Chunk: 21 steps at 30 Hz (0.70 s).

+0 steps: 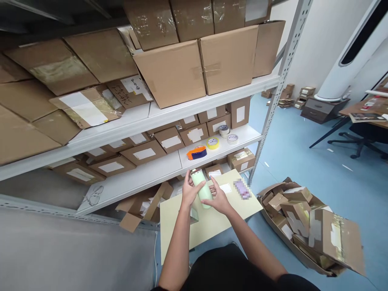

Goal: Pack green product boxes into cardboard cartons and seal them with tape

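Over the pale yellow table (172, 228) I hold a light green tumbler (200, 184) tilted, its top end pointing away from me and a little to the left. My left hand (189, 190) wraps its upper left side, with the thumb across the front. On the lower right side, my right hand (218, 197) grips it near the base. Partly hidden behind my left forearm, a small greenish box (194, 215) rests on the table. A white paper (226, 188) lies beyond my right hand, and a blurred purple item (242, 189) is farther right.
Shelves with many cardboard boxes (169, 72) rise in front. On the middle shelf are an orange and blue tape dispenser (197, 152), a yellow tape roll (212, 142) and white rolls (233, 139). An open carton (151, 206) stands left; a large carton full of boxes (273, 226) sits right.
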Motion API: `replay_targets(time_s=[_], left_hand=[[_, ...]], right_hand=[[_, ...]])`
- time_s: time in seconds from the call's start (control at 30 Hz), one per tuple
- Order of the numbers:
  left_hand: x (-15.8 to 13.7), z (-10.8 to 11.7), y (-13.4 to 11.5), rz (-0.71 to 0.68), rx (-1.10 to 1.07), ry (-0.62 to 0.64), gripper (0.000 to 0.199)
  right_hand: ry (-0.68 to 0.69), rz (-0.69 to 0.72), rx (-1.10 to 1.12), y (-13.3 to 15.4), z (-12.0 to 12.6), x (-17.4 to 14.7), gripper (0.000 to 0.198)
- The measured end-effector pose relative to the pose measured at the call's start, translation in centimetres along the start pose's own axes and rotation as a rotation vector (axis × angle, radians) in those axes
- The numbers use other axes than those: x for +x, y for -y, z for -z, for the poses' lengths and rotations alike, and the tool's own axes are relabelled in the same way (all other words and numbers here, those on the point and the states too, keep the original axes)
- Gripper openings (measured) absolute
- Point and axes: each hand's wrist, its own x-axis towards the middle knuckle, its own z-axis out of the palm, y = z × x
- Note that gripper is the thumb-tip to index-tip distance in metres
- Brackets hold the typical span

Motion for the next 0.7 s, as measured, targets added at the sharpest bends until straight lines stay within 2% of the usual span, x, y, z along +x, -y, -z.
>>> replay_targets(time_s=[0.17,0.23,0.3,0.4,0.5,0.6,0.7], left_hand=[[-1.0,-0.1,0.0,0.006,-0.050,0.052,0.118],[-1.4,0.0,-0.1,-0.021,-0.041,0.078,0.113],[-1.7,0.2,-0.3,-0.046,-0.001,0.076,0.108],[-2.0,1.1,-0.7,-0.036,0.030,0.036,0.111],[-2.6,2.6,-0.7,-0.025,-0.023,-0.018,0.111],[-3.6,3.9,-0.4,-0.028,-0.059,0.000,0.106],[-4.3,4.8,-0.2,-0.043,-0.010,0.024,0.098]], right_hand=[[0.191,-0.022,0.075,0.0,1.5,-0.3,0.113],[0.159,-0.001,0.021,0.0,1.5,-0.3,0.114],[0.066,0.018,-0.058,0.0,1.1,-0.4,0.115],[0.009,0.018,-0.123,-0.2,0.2,-0.3,0.118],[0.125,0.027,-0.081,-0.8,-0.8,-0.2,0.121],[0.275,0.014,0.007,-1.3,-1.7,-0.2,0.116],[0.277,0.007,-0.009,-1.6,-2.7,-0.5,0.116]])
